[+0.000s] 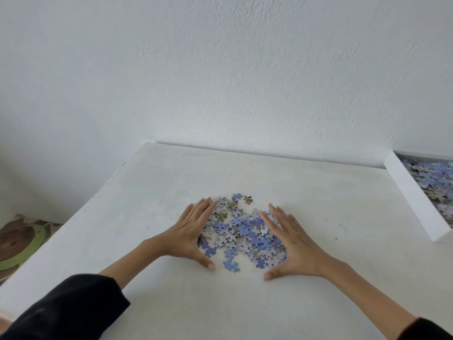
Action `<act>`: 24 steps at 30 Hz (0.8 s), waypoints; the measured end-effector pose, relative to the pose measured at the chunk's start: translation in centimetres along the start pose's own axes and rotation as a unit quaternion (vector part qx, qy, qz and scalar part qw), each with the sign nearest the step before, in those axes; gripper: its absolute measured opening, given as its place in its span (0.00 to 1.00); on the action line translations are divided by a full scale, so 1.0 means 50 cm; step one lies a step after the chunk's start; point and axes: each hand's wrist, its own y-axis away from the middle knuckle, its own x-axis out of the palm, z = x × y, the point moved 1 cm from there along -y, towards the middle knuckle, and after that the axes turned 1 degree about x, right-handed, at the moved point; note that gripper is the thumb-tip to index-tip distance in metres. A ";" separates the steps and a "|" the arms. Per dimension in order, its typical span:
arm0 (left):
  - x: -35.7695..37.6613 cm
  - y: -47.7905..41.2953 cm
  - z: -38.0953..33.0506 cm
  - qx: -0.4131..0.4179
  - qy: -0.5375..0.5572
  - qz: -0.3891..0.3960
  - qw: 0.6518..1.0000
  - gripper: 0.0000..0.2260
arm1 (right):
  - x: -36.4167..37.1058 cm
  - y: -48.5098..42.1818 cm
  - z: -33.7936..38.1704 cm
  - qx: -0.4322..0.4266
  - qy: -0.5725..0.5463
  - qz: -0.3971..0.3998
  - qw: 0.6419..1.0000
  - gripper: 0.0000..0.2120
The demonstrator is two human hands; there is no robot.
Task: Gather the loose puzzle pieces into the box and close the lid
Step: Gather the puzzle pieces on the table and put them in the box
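Far left, below the table edge: something brown and green (17, 244), perhaps a patterned rug, too blurred to name. Near left corner: a black sleeve (68, 307), pushed up off the forearm. Under everything, a white table (122, 217), butted against a white textured wall (220, 69).

Left of centre, the left hand (191, 231): fingers straight and pressed together, pointing away, set against the left flank of the pile, thumb stretched rightward along the near side. Gripping nothing.

Centre: the loose puzzle pieces (242, 234), mostly blue with some face-down, heaped on the tabletop between both hands. One brownish piece (248, 199) just beyond the far edge of the heap; one blue piece (231, 265) on the near side between the two thumbs.

Right of centre, the right hand (291, 246): same pose mirrored, fingers straight and together against the right flank, thumb reaching leftward. Pinching nothing.

Far right, well apart from the heap: the white box (414, 195), uncovered, cut by the frame edge, with more pieces (436, 177) inside.
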 end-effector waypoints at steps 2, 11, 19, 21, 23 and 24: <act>0.007 -0.015 -0.014 -0.005 0.001 -0.018 1.000 0.61 | 0.000 -0.017 0.009 0.007 -0.001 -0.003 1.000 0.59; 0.013 -0.057 -0.047 0.002 -0.009 -0.072 0.997 0.61 | -0.006 -0.061 0.023 0.007 0.008 -0.008 1.000 0.57; 0.013 -0.052 -0.059 0.042 -0.012 -0.133 0.990 0.46 | -0.011 -0.067 0.027 -0.031 -0.012 -0.075 0.997 0.41; 0.015 -0.051 -0.057 0.042 -0.006 -0.147 0.988 0.41 | -0.011 -0.068 0.029 -0.030 -0.027 -0.091 0.995 0.36; 0.017 -0.050 -0.056 0.045 0.001 -0.158 0.986 0.37 | -0.012 -0.071 0.032 -0.032 -0.034 -0.102 0.994 0.31; 0.017 -0.050 -0.056 0.045 0.005 -0.163 0.986 0.35 | -0.012 -0.073 0.033 -0.034 -0.038 -0.107 0.993 0.28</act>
